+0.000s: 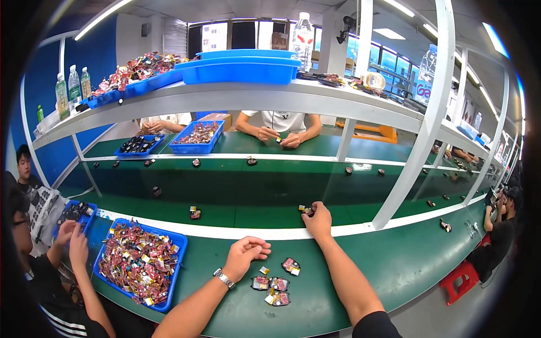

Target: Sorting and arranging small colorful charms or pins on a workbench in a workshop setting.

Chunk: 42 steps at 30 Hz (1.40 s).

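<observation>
My right hand [319, 221] reaches over the white rail to the green belt. Its fingers close on a small circuit assembly [306, 210] with a black casing and a white-and-yellow piece. My left hand [246, 258], with a metal watch [224, 278] at its wrist, hovers above the green worktop, fingers loosely curled and slightly apart; nothing shows in it. Just right of it on the worktop lie several similar assemblies [278, 284] with black rims, reddish boards and pale parts. A small yellow-and-white piece [264, 270] lies loose beside them.
A blue tray [181, 248] heaped with reddish boards stands to my left, beside a co-worker's hands [73, 242]. More assemblies [195, 213] are spread along the belt. A slanted white post [414, 135] rises at right, under a shelf [253, 96]. Another person's hands [280, 137] work opposite.
</observation>
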### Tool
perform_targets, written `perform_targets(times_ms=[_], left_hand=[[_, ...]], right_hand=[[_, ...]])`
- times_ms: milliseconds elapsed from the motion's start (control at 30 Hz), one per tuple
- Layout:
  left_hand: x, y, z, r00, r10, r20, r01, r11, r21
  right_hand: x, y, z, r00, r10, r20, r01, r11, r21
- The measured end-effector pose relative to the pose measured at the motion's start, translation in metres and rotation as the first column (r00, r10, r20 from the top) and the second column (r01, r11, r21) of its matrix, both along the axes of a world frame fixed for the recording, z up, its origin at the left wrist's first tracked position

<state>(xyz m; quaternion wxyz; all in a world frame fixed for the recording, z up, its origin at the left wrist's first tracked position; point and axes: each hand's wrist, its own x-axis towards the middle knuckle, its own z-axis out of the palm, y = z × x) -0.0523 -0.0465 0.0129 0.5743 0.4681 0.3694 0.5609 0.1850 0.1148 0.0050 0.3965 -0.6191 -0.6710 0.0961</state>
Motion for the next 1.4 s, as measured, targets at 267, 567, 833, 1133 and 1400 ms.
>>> perform_targets(times_ms=[267, 567, 833, 1133, 1400], left_hand=[[-0.008, 0.005, 0.007, 0.983, -0.176, 0.046, 0.18, 0.975, -0.127], [0.003, -0.004, 0.013, 0.977, -0.199, 0.079, 0.21, 0.961, -0.18], [0.004, -0.006, 0.012, 0.962, -0.199, 0.188, 0.241, 0.941, -0.236], [0.011, -0.008, 0.013, 0.979, -0.163, 0.12, 0.183, 0.968, -0.174], [0.009, -0.007, 0.011, 0.975, -0.154, 0.158, 0.185, 0.962, -0.202]], right_hand=[[-0.011, -0.106, 0.043, 0.65, 0.751, -0.117, -0.754, 0.656, 0.022], [-0.031, -0.129, 0.047, 0.733, 0.68, 0.014, -0.663, 0.71, 0.239], [-0.047, -0.138, 0.039, 0.811, 0.551, 0.198, -0.585, 0.758, 0.288], [-0.04, -0.132, 0.037, 0.766, 0.489, 0.417, -0.637, 0.665, 0.39], [-0.034, -0.125, 0.046, 0.673, 0.674, 0.305, -0.739, 0.6, 0.305]])
